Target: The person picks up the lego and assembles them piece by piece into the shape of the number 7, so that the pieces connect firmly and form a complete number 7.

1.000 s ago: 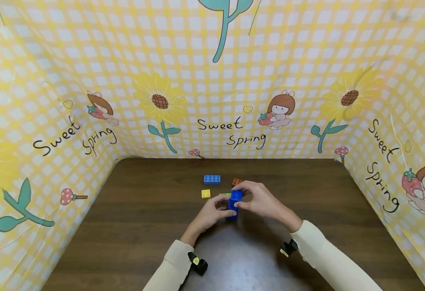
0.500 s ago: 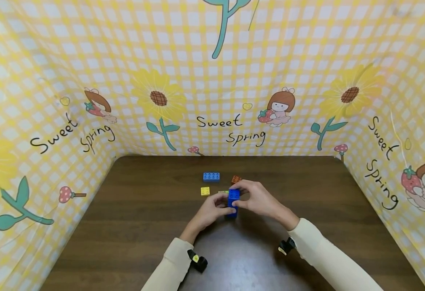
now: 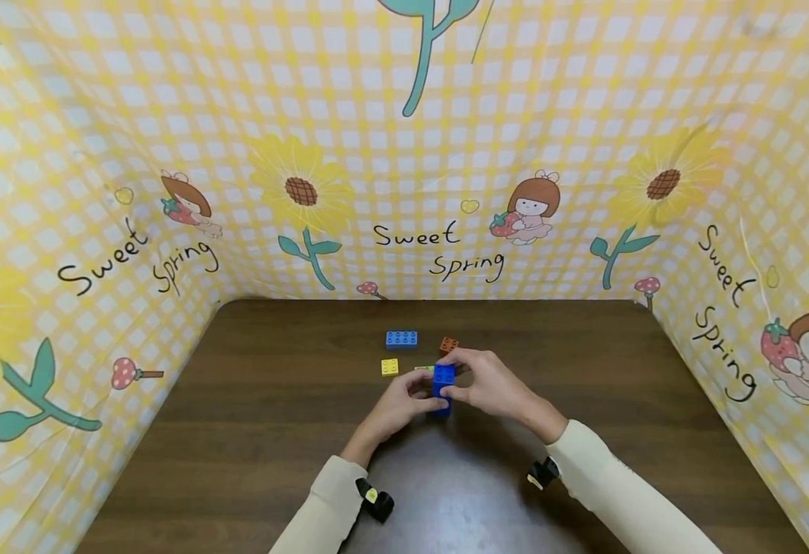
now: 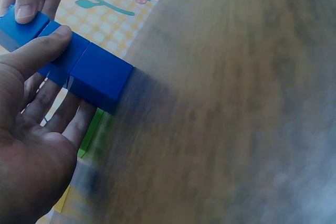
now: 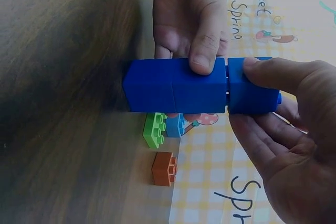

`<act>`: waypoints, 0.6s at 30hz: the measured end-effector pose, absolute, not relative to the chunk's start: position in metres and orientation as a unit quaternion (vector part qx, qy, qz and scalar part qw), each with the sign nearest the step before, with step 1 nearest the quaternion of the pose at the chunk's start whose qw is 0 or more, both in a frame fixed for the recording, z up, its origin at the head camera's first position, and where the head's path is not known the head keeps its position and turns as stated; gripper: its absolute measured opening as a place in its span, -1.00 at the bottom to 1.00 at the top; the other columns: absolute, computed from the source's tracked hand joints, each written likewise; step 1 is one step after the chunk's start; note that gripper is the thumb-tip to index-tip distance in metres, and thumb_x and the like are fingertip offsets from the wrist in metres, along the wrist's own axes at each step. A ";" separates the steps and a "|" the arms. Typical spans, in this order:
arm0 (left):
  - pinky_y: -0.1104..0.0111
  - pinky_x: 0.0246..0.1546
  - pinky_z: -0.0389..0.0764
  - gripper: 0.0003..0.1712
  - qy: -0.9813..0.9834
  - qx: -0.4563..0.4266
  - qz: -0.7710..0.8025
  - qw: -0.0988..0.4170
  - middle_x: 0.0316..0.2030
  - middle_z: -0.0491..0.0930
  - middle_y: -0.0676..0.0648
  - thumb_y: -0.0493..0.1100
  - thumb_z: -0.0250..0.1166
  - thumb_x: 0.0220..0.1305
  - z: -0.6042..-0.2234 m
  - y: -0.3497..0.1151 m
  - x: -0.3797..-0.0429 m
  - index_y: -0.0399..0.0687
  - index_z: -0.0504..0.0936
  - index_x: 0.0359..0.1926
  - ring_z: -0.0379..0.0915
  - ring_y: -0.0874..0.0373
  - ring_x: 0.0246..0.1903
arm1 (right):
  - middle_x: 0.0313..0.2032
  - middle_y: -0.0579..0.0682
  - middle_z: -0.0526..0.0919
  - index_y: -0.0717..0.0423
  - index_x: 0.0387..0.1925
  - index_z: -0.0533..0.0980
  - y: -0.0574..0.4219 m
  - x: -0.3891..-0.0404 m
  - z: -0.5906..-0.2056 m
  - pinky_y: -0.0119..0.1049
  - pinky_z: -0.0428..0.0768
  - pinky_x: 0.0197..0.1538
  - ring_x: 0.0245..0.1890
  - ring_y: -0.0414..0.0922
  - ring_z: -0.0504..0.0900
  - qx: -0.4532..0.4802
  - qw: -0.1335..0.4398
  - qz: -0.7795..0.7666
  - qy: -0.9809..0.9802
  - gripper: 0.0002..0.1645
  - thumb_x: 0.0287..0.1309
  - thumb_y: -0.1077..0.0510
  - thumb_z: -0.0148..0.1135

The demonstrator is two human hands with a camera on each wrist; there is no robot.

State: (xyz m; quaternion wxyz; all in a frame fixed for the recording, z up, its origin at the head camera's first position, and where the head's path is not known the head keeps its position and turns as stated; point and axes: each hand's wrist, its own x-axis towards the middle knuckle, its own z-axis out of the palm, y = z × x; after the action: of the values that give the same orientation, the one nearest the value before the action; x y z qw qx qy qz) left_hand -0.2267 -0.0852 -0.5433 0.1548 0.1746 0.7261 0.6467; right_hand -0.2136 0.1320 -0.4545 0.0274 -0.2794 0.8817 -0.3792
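Three blue toy building blocks stand in an upright column on the table, best seen in the right wrist view. My left hand (image 3: pixel 400 404) grips the middle block (image 5: pixel 184 98), its thumb on the near face and fingers behind. With thumb and fingers, my right hand (image 3: pixel 494 385) pinches the top block (image 5: pixel 252 98). A thin gap shows between the top and middle blocks. The bottom block (image 4: pixel 102 74) has no fingers on its near face. In the head view the hands partly cover the column.
Beyond the hands on the brown table (image 3: pixel 272 431) lie a light-blue block (image 3: pixel 401 339), a yellow block (image 3: pixel 389 367), an orange-brown block (image 5: pixel 164 169) and a green block (image 5: pixel 154 130). A checked cloth (image 3: pixel 404 169) rises behind the table and at both sides.
The top block has shifted slightly left with my right hand, more in line with the blocks below. My left hand keeps its hold almost unmoved.
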 end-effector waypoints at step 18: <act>0.20 0.23 0.70 -0.48 0.727 0.175 0.645 0.157 0.21 0.65 -0.23 -0.16 0.49 0.38 -0.542 -0.085 -0.226 -0.20 0.61 0.29 0.67 -0.06 0.20 | -0.04 -0.01 0.80 0.11 0.14 0.65 0.133 -0.214 -0.456 0.09 0.73 0.15 0.02 -0.03 0.77 -0.282 0.026 -0.384 0.879 -0.56 0.27 0.13 0.55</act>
State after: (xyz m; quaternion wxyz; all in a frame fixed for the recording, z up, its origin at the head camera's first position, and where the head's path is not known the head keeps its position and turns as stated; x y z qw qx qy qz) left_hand -0.2262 -0.0854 -0.5423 0.1574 0.1745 0.7273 0.6449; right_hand -0.2139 0.1332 -0.4562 0.0262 -0.2822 0.8788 -0.3839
